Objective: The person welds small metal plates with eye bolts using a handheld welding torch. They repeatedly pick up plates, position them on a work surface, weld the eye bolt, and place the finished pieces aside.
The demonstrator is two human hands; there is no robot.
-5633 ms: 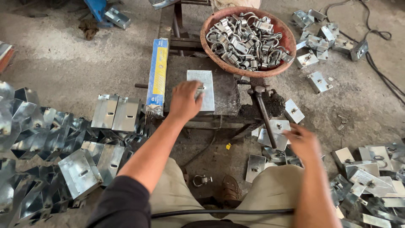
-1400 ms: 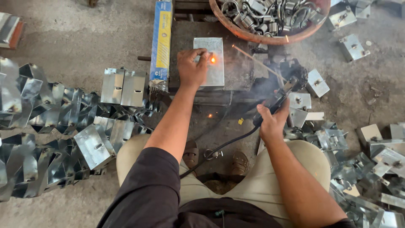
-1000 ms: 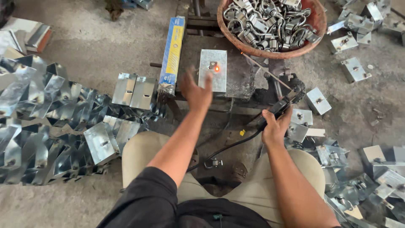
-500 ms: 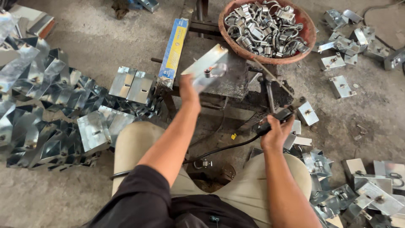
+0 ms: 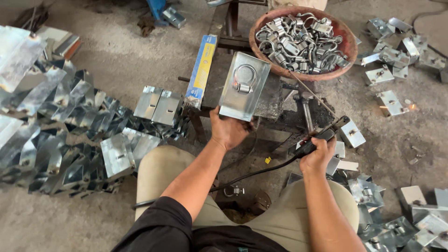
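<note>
The left hand (image 5: pixel 228 130) has its fingers clamped on the lower edge of a metal plate (image 5: pixel 243 86) (a ring is fixed to its face), tilted above the tabletop (image 5: pixel 273 100). The right hand (image 5: pixel 317 154) has fingers closed round a welding holder (image 5: pixel 322 136), its rod (image 5: pixel 310 92) pointing toward a bowl (image 5: pixel 347 32) of rings.

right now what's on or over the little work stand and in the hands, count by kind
metal plate with ring, in the left hand: 1
electrode holder with rod, in the right hand: 1
blue and yellow box: 1
round bowl of metal rings: 1
total: 4
</note>
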